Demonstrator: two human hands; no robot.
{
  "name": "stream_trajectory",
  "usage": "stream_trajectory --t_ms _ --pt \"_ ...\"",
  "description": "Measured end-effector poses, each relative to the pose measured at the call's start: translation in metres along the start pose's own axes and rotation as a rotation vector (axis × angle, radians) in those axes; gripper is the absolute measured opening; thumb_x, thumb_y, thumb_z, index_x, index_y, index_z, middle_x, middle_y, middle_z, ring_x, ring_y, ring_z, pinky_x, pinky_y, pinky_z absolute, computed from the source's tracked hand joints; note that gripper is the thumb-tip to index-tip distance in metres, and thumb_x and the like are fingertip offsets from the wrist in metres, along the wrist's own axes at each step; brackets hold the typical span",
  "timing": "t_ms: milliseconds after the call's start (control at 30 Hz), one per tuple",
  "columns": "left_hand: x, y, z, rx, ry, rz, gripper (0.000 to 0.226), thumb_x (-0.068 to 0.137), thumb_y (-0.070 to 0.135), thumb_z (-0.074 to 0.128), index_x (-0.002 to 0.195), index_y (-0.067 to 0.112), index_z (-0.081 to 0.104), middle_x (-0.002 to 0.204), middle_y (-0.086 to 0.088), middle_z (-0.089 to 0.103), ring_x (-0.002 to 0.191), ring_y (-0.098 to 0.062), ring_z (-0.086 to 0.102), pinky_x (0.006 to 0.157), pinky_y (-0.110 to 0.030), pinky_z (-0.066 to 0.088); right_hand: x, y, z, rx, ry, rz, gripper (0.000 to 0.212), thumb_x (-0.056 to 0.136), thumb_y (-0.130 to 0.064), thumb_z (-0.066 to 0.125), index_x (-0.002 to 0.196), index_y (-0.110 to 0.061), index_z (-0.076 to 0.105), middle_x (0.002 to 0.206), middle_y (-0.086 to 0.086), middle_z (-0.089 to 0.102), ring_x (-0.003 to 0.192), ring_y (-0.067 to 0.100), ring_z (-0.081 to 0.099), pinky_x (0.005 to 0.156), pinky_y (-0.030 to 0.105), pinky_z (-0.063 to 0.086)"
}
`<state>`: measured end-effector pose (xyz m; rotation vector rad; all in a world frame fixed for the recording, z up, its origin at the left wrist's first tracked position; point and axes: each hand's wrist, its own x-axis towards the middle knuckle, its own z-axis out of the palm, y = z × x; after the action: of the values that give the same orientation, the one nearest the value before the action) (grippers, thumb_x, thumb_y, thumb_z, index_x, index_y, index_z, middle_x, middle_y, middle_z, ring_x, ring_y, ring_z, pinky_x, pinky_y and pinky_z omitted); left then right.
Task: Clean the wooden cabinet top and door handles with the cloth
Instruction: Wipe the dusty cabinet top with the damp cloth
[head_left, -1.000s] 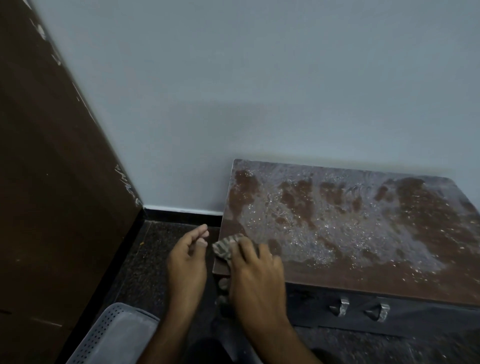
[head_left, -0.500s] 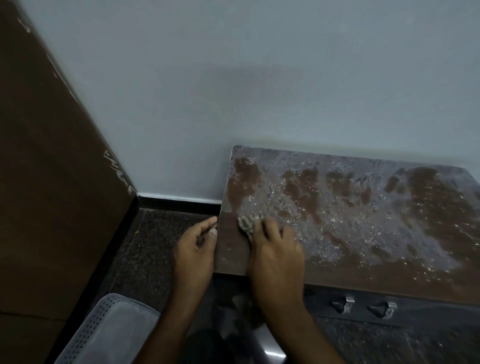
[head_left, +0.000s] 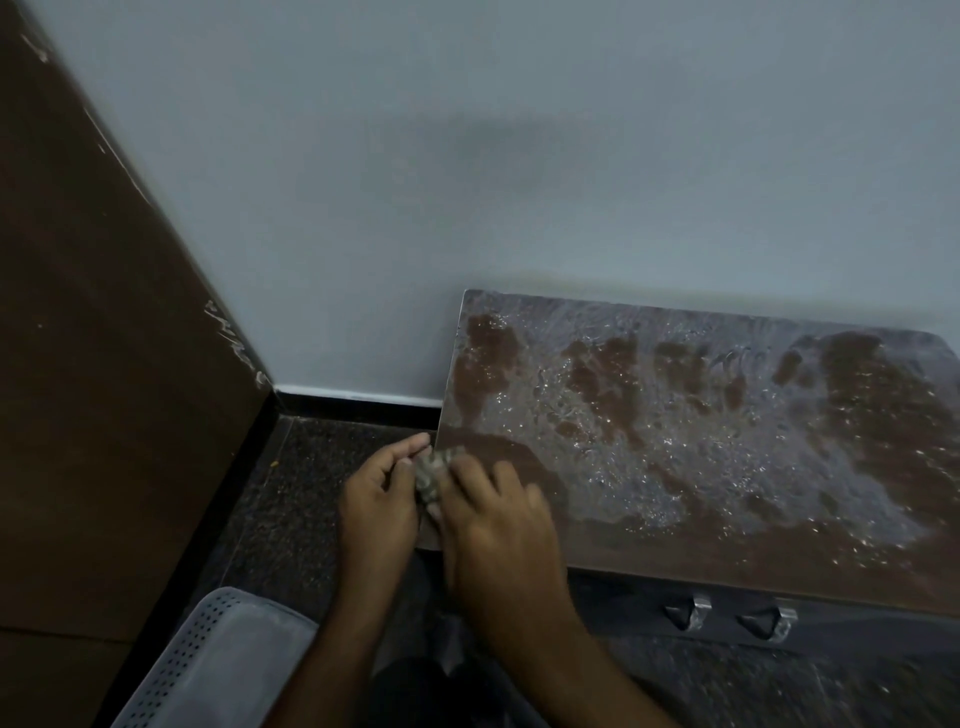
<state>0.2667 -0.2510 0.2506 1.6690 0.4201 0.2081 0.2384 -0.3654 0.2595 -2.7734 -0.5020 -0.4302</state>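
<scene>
Wooden cabinet top (head_left: 675, 467), soapy across its middle, now has the cloth (head_left: 434, 470) back at its 9 o'clock edge, pressed under the right hand (head_left: 493, 519) after wiping inward, left hand (head_left: 379, 499) loosely curled beside it, handles (head_left: 727, 618) unwiped.

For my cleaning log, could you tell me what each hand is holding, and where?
The right hand presses the bunched cloth onto the cabinet top at its left edge. The left hand holds nothing, fingertips at that edge.

Home room: painted wall (head_left: 519, 182), skirting (head_left: 358, 401), wooden cabinet (head_left: 727, 467).
</scene>
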Motion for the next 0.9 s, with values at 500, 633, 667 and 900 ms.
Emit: stream_trajectory --t_ms 500,633,667,900 --pt "-0.007 0.006 -0.011 -0.020 -0.107 -0.082 0.026 0.098 0.007 0.049 0.117 0.011 0.067 0.103 -0.004 0.074 0.090 -0.009 0.072 0.072 -0.020 0.057 -0.049 0.006 -0.018 -0.050 -0.003 -0.104 0.040 0.079 -0.022 0.062 0.119 -0.018 0.067 0.118 -0.002 0.062 0.086 0.022 0.051 0.059 0.035 0.042" --pt "-0.009 0.006 -0.012 0.009 -0.105 -0.075 0.027 0.095 0.008 0.055 0.119 0.010 0.067 0.107 -0.002 0.074 0.098 -0.010 0.070 0.089 -0.034 0.056 -0.026 0.015 -0.019 -0.081 -0.004 0.120 0.044 0.071 -0.017 0.079 0.114 -0.016 0.070 0.115 0.001 0.064 0.087 0.024 0.055 0.060 0.037 0.047" --pt "-0.009 0.006 -0.011 0.004 -0.096 -0.075 0.027 0.094 0.007 0.056 0.119 0.010 0.068 0.107 -0.002 0.074 0.099 -0.011 0.070 0.090 -0.034 0.056 -0.021 0.008 -0.016 -0.083 -0.011 0.121 0.043 0.073 -0.019 0.079 0.115 -0.016 0.070 0.117 0.001 0.064 0.088 0.024 0.055 0.060 0.037 0.047" --pt "-0.004 0.003 -0.003 0.036 -0.051 -0.047 0.025 0.094 0.006 0.055 0.107 0.016 0.073 0.100 0.001 0.075 0.092 -0.012 0.071 0.083 -0.033 0.058 -0.022 0.004 -0.021 -0.042 -0.059 0.004 0.034 0.074 -0.022 0.077 0.107 -0.022 0.070 0.109 -0.004 0.063 0.082 0.022 0.056 0.057 0.035 0.045"
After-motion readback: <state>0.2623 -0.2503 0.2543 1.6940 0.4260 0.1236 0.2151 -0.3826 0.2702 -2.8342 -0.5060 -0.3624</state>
